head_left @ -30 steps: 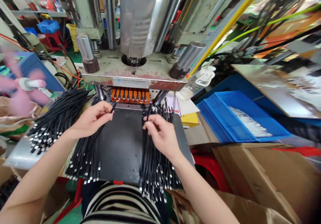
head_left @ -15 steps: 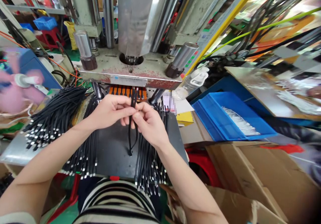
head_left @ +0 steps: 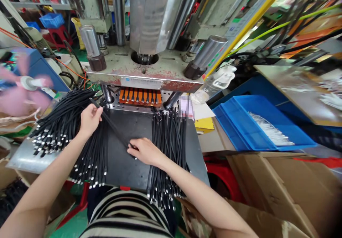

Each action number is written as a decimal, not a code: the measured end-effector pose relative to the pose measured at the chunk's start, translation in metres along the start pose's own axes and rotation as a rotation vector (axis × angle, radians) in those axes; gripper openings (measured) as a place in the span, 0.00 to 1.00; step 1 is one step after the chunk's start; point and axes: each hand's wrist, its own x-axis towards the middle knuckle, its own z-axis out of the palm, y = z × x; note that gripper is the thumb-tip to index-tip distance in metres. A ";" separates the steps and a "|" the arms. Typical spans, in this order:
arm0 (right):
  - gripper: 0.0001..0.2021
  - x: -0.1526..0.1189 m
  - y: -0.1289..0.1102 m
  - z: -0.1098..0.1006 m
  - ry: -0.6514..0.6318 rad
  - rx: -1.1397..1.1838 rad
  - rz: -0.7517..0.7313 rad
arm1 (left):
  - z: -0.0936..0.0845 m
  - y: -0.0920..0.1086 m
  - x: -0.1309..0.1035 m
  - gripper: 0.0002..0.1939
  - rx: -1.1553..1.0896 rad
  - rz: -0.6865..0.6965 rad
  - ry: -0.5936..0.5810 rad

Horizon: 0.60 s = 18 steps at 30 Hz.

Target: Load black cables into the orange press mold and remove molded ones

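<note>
A flat black cable (head_left: 115, 128) is stretched slantwise over the dark worktop (head_left: 120, 170). My left hand (head_left: 91, 119) pinches its upper end, above the pile of cables on the left. Lower and to the right, my right hand (head_left: 144, 151) grips the other end, where a small shiny tip shows under the fingers. Black cables with silvery ends lie in bundles on both sides, a left bundle (head_left: 93, 159) and a right bundle (head_left: 169, 142). Behind the hands, an orange fixture (head_left: 140, 96) in the press holds a row of several black cable ends.
The press plate (head_left: 144, 78) spans the back on steel columns. A larger cable pile (head_left: 61, 120) lies far left, near a spinning pink fan (head_left: 28, 83). Right of the worktop are a blue bin (head_left: 240, 124) with white parts, a clear jug (head_left: 217, 85) and cardboard boxes (head_left: 291, 188).
My hands were together in front of the press, holding looped black cable. They have moved apart, left hand leftward, right hand down, with one cable now drawn out between them.
</note>
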 end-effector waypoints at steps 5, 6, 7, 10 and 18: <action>0.05 -0.008 0.012 -0.008 -0.053 -0.005 0.029 | -0.008 -0.037 -0.001 0.13 0.418 -0.006 0.084; 0.06 -0.011 0.016 -0.014 -0.017 0.013 0.034 | -0.007 -0.039 0.000 0.12 0.477 0.006 0.078; 0.06 -0.013 0.023 -0.021 0.034 0.026 0.042 | -0.006 -0.040 0.000 0.10 0.520 0.016 0.071; 0.08 -0.022 0.059 -0.045 0.281 0.011 0.124 | 0.000 -0.040 0.000 0.09 0.595 0.050 0.086; 0.20 -0.044 0.176 -0.061 1.065 0.046 0.521 | 0.004 -0.038 -0.009 0.22 0.593 0.046 0.179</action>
